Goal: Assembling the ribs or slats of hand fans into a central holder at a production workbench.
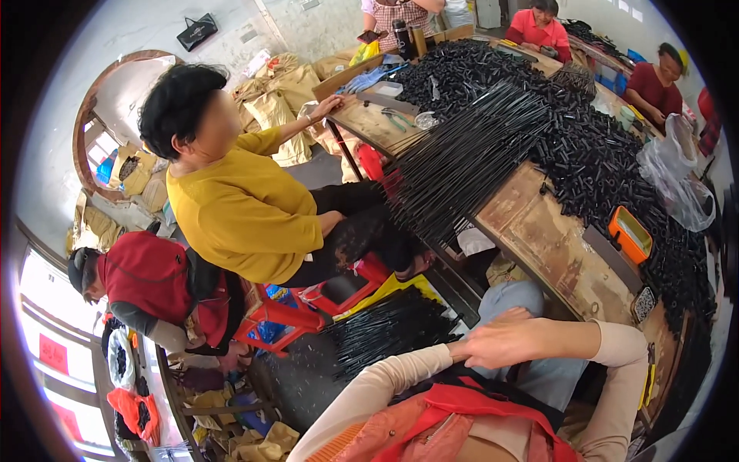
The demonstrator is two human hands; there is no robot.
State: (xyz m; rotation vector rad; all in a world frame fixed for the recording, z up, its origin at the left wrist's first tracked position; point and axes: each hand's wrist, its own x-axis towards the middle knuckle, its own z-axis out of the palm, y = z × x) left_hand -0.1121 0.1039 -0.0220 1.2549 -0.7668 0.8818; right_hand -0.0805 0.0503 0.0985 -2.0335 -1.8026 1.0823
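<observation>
My forearms cross over my lap, above the grey-blue trousers (543, 381). My right hand (493, 344) lies across my left wrist, its fingers bent round it by the sleeve cuff. My left hand (512, 315) shows only in part behind the right one; its fingers are mostly hidden. No tool or part shows in either hand. Nearest is the wooden table (531, 223), bearing a bundle of long thin black rods (469, 158) and a large heap of short black tubular parts (608, 173).
An orange box (631, 235), a dark flat bar (613, 258) and a clear plastic bag (677, 173) are on the table. More black rods (392, 327) lie on the floor. Left sits a person in yellow (239, 208) beside red stools (281, 319); another in dark red (150, 277) bends over.
</observation>
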